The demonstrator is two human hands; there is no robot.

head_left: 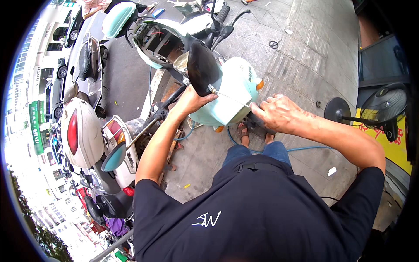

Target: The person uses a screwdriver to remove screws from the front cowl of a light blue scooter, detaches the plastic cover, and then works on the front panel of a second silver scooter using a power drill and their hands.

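A mint scooter front (233, 74) with amber indicators stands ahead of me, and a glossy black curved panel (198, 65) sits at its top. My left hand (195, 99) grips the lower end of that panel, thumb beside a small metal fitting (212, 89). From the fitting a thin straight tool shaft (232, 98) runs down-right to my right hand (279, 112), whose curled fingers grip the tool; its handle is hidden in them. Behind the panel, another scooter body (157, 43) has an opened compartment with wires showing.
Parked scooters (83, 131) line my left beside a road with cars. A black fan (384, 105) stands at right near a yellow board (403, 153). A blue hose (310, 148) crosses the pavement (297, 56) by my sandalled feet. A person's arm (91, 9) shows at the top left.
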